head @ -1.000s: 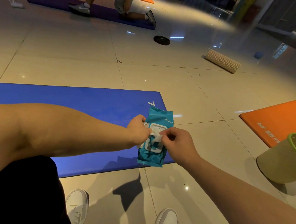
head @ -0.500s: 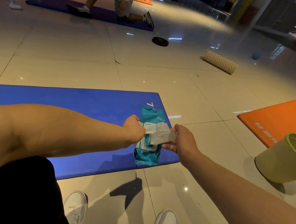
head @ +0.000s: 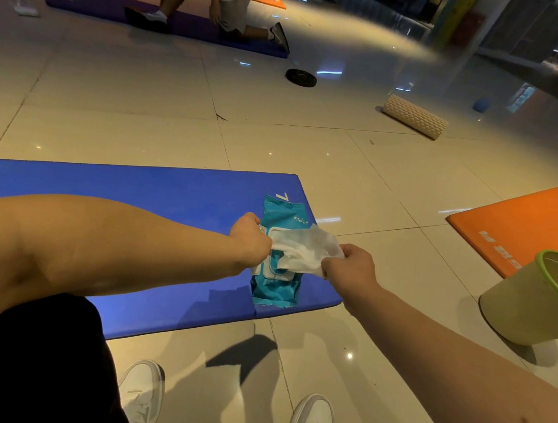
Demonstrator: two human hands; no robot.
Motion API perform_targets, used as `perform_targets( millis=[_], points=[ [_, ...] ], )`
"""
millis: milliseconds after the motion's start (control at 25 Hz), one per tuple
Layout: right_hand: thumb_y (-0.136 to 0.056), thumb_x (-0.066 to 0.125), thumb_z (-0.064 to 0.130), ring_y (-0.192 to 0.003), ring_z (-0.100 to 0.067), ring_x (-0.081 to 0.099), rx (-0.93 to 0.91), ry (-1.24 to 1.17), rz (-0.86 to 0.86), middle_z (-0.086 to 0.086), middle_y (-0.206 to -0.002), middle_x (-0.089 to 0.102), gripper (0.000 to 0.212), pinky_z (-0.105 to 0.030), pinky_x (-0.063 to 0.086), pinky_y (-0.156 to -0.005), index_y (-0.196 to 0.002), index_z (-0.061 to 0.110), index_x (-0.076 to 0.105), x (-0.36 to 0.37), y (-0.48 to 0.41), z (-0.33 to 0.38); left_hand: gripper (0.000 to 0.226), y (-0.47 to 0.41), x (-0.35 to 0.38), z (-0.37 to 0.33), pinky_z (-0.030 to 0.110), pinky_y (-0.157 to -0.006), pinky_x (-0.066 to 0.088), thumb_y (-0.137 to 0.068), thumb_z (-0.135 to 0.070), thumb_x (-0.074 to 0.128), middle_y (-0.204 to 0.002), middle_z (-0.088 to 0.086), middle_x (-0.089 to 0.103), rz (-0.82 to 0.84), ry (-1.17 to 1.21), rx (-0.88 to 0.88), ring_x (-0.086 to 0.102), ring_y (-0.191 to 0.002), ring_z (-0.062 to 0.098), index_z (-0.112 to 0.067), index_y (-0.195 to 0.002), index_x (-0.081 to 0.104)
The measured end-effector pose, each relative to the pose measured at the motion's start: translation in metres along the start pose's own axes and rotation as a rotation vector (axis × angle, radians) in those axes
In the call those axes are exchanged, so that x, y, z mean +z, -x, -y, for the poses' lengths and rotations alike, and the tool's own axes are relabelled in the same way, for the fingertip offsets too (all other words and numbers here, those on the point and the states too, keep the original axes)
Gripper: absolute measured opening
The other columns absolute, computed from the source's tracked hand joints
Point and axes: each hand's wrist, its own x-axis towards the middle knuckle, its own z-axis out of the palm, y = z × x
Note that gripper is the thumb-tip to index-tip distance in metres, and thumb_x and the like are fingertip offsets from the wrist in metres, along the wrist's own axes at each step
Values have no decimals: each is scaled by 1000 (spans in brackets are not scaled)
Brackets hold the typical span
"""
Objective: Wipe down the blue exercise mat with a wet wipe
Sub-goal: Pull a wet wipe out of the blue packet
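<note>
White wet wipe (head: 304, 253) pinched in right fingers (head: 330, 270), left hand (head: 250, 239) seemingly gripping teal pack (head: 274, 288).

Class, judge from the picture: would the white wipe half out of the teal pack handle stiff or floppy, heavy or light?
Probably floppy: the wipe crumples and sags between pack and right hand. Likely light: a fingertip pinch alone seems to lift it.

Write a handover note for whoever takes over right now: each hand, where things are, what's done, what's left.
Left hand grips the wipe pack at its flap, over the right end of the blue mat.
Right hand pinches a wet wipe drawn partway out of the pack.
Done: pack opened, one wipe partly out.
Left: pull the wipe free, put the pack down, wipe the mat's surface.
</note>
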Motion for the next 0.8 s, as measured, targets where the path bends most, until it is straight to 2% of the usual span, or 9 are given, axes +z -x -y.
perform_targets(
  millis=[120, 200, 280, 360, 480, 600, 680, 760, 800],
  points=[
    [-81, 57, 0, -72, -21, 58, -5, -78, 50, -11, -89, 67, 20, -32, 52, -67, -97, 7, 67, 0, 1, 3, 20, 4, 2, 0, 48, -81, 57, -91, -7, 61, -105, 16, 62, 14, 73, -14, 64, -92, 31, -10, -109, 51],
    [-84, 65, 5, -76, -21, 63, -12, -135, 104, -9, -93, 68, 15, -33, 56, -74, -99, 8, 67, 3, 4, 6, 19, 7, 4, -1, 45, -74, 55, -92, -16, 65, -99, 13, 61, 39, 147, -27, 61, -85, 27, -10, -103, 50],
    [-83, 72, 6, -80, -19, 66, -43, -147, 124, -6, -93, 68, 18, -34, 58, -79, -100, 10, 66, 6, 5, 5, 36, 12, 6, -3, 36, -64, 53, -89, -34, 73, -97, 9, 63, 97, 240, -41, 63, -82, 22, -10, -105, 51],
    [-81, 73, 1, -79, -16, 66, -75, -137, 145, -3, -91, 69, 21, -31, 57, -76, -97, 13, 65, 8, 8, 5, 53, 13, 8, -4, 34, -66, 54, -81, -41, 82, -103, 7, 66, 154, 262, -40, 68, -90, 23, -12, -112, 51],
    [-80, 72, -3, -76, -15, 65, -83, -123, 201, -2, -90, 70, 24, -27, 54, -69, -94, 14, 66, 11, 9, 4, 43, 16, 10, -1, 37, -72, 55, -85, -17, 78, -109, 10, 62, 145, 154, -7, 64, -96, 25, -12, -115, 47],
    [-80, 67, -4, -75, -20, 64, -53, -146, 164, -6, -87, 70, 20, -35, 57, -75, -92, 11, 69, 10, 4, 2, 33, 13, 9, 2, 46, -84, 57, -89, -5, 64, -110, 13, 60, 86, 97, 5, 62, -100, 30, -11, -116, 48],
    [-79, 58, -7, -67, -20, 56, -21, -170, 130, -6, -75, 65, 18, -33, 53, -66, -81, 8, 67, 6, 2, 2, 32, 8, 5, 3, 44, -79, 56, -90, -4, 60, -111, 14, 59, 61, 73, -7, 60, -94, 28, -11, -117, 47],
    [-79, 48, -8, -59, -19, 39, 18, -191, 73, -3, -61, 50, 24, -28, 37, -53, -63, 9, 51, 2, -1, 3, 33, 5, 0, 4, 38, -66, 48, -92, -4, 57, -110, 14, 57, 41, 34, -16, 54, -84, 25, -9, -122, 45],
    [-80, 44, -6, -59, -19, 32, 49, -205, 35, -2, -59, 43, 27, -28, 29, -53, -60, 12, 43, 0, -5, 4, 36, 3, -2, 5, 35, -62, 45, -92, -4, 56, -109, 13, 55, 33, 9, -19, 51, -82, 23, -8, -126, 44]
  ],
)
